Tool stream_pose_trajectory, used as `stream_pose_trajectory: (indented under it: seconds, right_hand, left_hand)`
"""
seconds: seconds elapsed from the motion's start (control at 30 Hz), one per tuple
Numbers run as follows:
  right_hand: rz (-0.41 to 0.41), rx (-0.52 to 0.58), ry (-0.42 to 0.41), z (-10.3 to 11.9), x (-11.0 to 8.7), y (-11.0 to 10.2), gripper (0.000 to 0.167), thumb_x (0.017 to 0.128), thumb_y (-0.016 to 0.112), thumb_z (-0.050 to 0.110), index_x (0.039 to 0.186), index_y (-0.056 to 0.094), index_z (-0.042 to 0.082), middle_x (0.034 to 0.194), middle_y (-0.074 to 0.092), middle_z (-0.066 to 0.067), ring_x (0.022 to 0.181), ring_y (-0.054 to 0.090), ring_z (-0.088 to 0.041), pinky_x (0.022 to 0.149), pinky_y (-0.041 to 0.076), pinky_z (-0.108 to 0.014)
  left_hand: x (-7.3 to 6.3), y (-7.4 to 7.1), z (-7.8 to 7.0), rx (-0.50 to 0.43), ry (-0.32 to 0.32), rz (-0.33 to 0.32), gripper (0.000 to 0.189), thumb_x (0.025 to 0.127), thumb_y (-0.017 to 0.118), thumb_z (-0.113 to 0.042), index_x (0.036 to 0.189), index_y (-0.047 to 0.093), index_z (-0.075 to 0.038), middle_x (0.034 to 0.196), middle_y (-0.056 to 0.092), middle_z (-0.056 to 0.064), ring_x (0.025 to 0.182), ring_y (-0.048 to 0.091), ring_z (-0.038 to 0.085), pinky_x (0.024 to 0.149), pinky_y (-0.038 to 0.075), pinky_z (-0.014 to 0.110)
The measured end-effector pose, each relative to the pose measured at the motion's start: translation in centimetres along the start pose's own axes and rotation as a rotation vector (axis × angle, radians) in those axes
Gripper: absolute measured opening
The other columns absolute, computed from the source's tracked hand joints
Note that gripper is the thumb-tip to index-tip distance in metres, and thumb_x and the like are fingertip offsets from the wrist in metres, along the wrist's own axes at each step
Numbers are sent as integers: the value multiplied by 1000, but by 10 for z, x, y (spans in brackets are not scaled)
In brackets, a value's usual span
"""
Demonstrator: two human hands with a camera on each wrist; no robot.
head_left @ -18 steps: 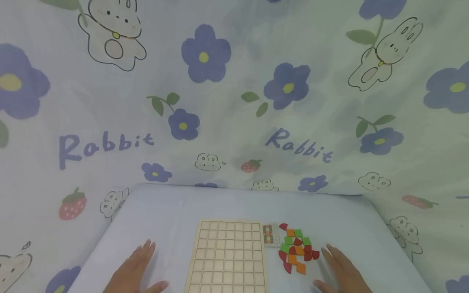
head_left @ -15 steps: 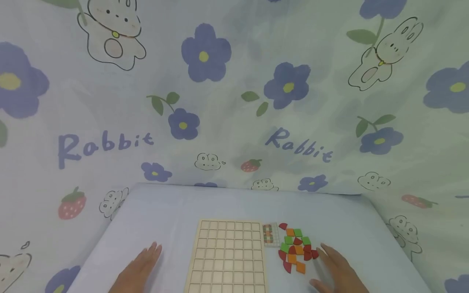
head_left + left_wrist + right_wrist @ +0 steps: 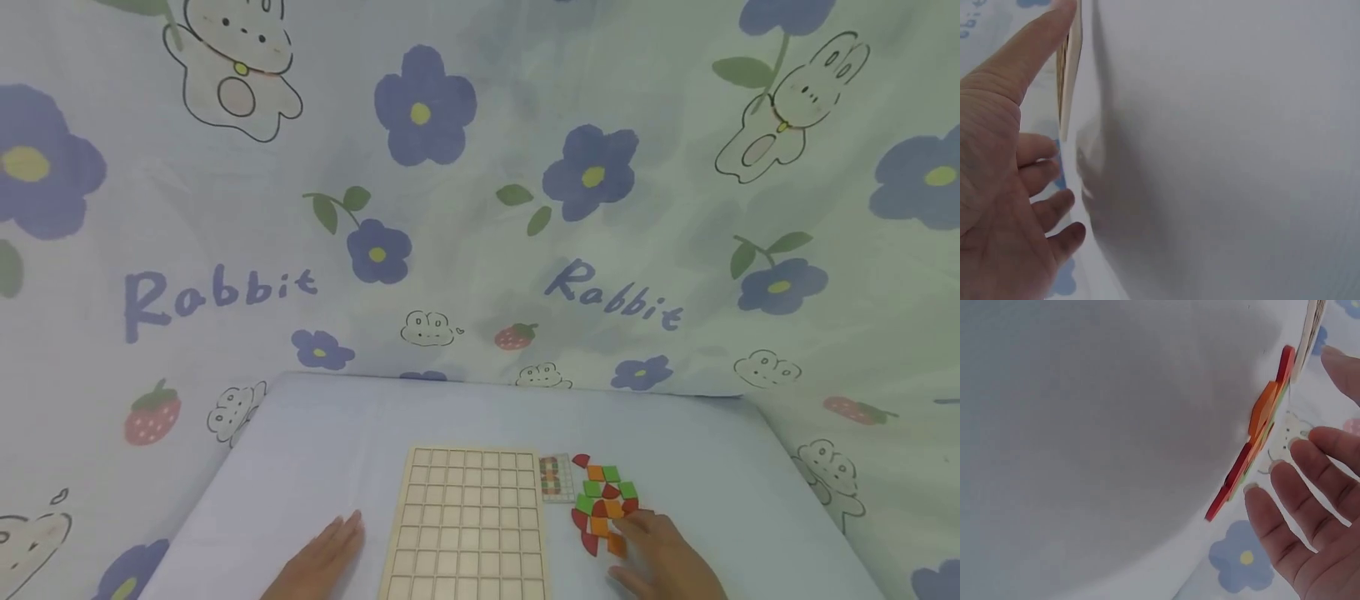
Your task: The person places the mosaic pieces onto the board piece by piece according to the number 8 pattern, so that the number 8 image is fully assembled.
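On the table's right half lies a loose cluster of flat coloured pieces: orange squares [image 3: 599, 527], green squares [image 3: 583, 503] and red quarter-circles [image 3: 589, 544]. My right hand [image 3: 663, 554] hovers over the cluster's right side, fingers relaxed, hiding some pieces; in the right wrist view nothing is between its fingers. A wooden grid board [image 3: 468, 517] with square cells, all bare, lies in the middle. Left of the board, my left hand [image 3: 318, 560] holds nothing, its fingers loosely extended; in the left wrist view its thumb overlaps the board's edge [image 3: 1071, 75].
A small pattern card [image 3: 557, 478] with a coloured design on a grid lies against the board's upper right side. A white cloth covers the table [image 3: 322, 450]. Behind it hangs a curtain [image 3: 480, 208] printed with rabbits and flowers.
My right hand has moved left, from beside the coloured pieces to over their right edge. My left hand has shifted right and slightly down, closer to the board.
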State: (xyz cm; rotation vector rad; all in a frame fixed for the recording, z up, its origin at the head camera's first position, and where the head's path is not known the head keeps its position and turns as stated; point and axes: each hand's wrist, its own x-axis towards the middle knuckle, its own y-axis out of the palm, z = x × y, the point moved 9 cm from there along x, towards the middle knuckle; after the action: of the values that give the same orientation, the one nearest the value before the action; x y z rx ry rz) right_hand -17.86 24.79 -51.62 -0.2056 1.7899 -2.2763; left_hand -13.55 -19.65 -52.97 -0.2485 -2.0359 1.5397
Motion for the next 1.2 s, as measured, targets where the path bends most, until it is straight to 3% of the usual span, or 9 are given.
stream_pose_trajectory:
  seconds: [0.07, 0.17, 0.23, 0.3, 0.5, 0.67, 0.77, 0.93, 1.2]
  right_hand:
    - [5, -4, -11, 5, 3, 2, 65, 81, 79, 66, 124, 74, 16, 118, 63, 5, 106, 59, -17, 91, 61, -41]
    - [22, -3, -17, 11, 7, 5, 54, 81, 85, 55, 120, 74, 19, 115, 62, 6, 101, 58, -15, 89, 61, -40]
    - [29, -1, -35, 15, 8, 7, 51, 82, 85, 53, 119, 75, 19, 114, 63, 6, 99, 58, -15, 89, 61, -40]
    - [17, 0, -71, 19, 9, 7, 46, 83, 86, 48, 118, 75, 20, 113, 63, 8, 98, 58, -13, 89, 61, -39]
    - [-12, 20, -172, 30, 13, 6, 39, 85, 87, 37, 116, 76, 17, 104, 59, 12, 86, 51, -4, 78, 59, -28]
    - [23, 6, -152, 32, 17, 11, 39, 86, 86, 39, 116, 77, 16, 103, 60, 13, 86, 51, -5, 80, 60, -31]
    - [35, -23, -120, 32, 19, 13, 39, 85, 86, 40, 115, 77, 17, 103, 60, 12, 87, 52, -7, 82, 61, -33]
    - [22, -44, -105, 33, 20, 12, 36, 83, 89, 36, 112, 78, 18, 102, 58, 10, 85, 51, -7, 77, 60, -32]
    - [3, -39, -172, 38, 21, 10, 34, 83, 89, 31, 112, 79, 16, 102, 58, 11, 84, 49, -5, 72, 58, -29]
  left_hand:
    - [1, 5, -2, -32, -51, 50, 97, 83, 73, -72, 140, 58, 5, 152, 54, 16, 155, 25, 18, 110, -11, 4]
    - [3, 12, -5, -42, -103, 121, 94, 86, 69, -73, 144, 57, 1, 150, 58, 14, 136, 52, 39, 123, 15, 23]
    - [3, 17, -5, -54, -138, 171, 96, 87, 65, -76, 146, 56, -1, 151, 57, 12, 138, 51, 40, 120, 33, 42]
    - [2, 20, -5, -47, -145, 199, 97, 87, 62, -78, 147, 55, -1, 152, 57, 11, 138, 51, 40, 107, 45, 59]
    - [-3, 30, 0, -53, -168, 236, 101, 86, 60, -81, 148, 55, -1, 154, 55, 11, 141, 48, 40, 113, 39, 57]
    - [-2, 32, -2, -31, -133, 228, 98, 86, 60, -82, 146, 58, -4, 154, 55, 12, 141, 47, 41, 112, 41, 59]
    - [-1, 30, -6, -30, -119, 206, 98, 86, 59, -82, 145, 59, -5, 153, 55, 14, 140, 49, 42, 107, 44, 63]
    - [0, 25, -9, -63, -167, 159, 96, 82, 63, -84, 149, 58, -15, 154, 54, 12, 140, 49, 42, 108, 43, 63]
    - [0, 24, -13, -51, -124, 69, 81, 78, 72, -78, 142, 67, -28, 151, 57, 12, 137, 49, 45, 101, 45, 70]
